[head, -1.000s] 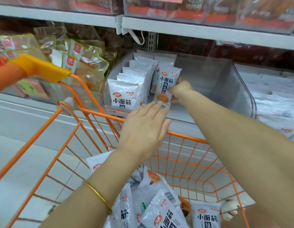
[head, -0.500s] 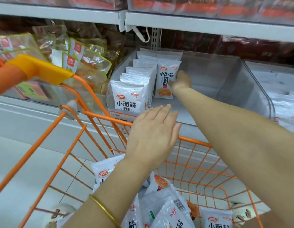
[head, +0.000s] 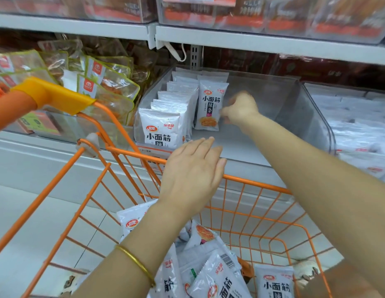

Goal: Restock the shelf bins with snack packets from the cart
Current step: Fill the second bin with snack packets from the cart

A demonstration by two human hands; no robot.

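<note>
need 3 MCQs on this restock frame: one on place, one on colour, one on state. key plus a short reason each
1. Where is the right hand?
A) on the upper shelf
B) inside the clear bin, beside the upright packet
C) down at the person's side

2. What colour is the wire frame of the cart?
A) blue
B) orange
C) green

3. The left hand is:
A) gripping a packet
B) balled in a fist
C) open, fingers straight, holding nothing

Key:
1 B, the hand sits in the bin just right of the standing packet.
2 B, the rim and wires are all orange.
3 C, the fingers lie flat over the cart's front rim with nothing in them.
</note>
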